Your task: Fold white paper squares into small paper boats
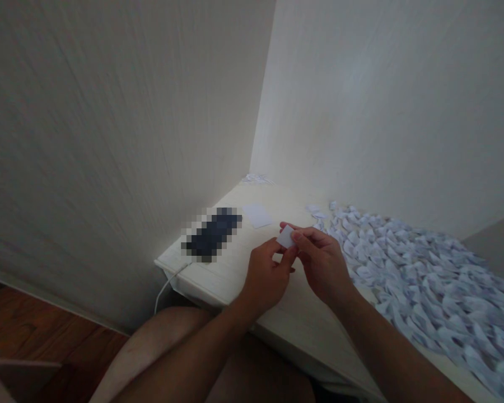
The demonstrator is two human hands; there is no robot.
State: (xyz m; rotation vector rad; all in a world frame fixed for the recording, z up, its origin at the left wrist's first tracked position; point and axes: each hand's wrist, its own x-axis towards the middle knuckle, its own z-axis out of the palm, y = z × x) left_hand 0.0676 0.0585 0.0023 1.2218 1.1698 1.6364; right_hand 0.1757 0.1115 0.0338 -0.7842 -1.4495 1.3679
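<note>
Left hand (271,274): thumb and fingers curled close, right at the small paper square (285,237)!
Right hand (322,260): thumb and fingers pinching that square, above the white tabletop (231,271).
Paper pieces (428,274): a great crowd, off right!
White sheet (257,215): flat, beyond the hands.

My only view looks out from the wearer's head, facing forward and steeply down past the thighs (163,341) to the table (231,280). I see the left hand (269,274) and right hand (325,260) from behind at close range, just below the frame's middle. Beyond them my wide view reaches the corner of two walls (382,112), with floor (46,330) at lower left.
</note>
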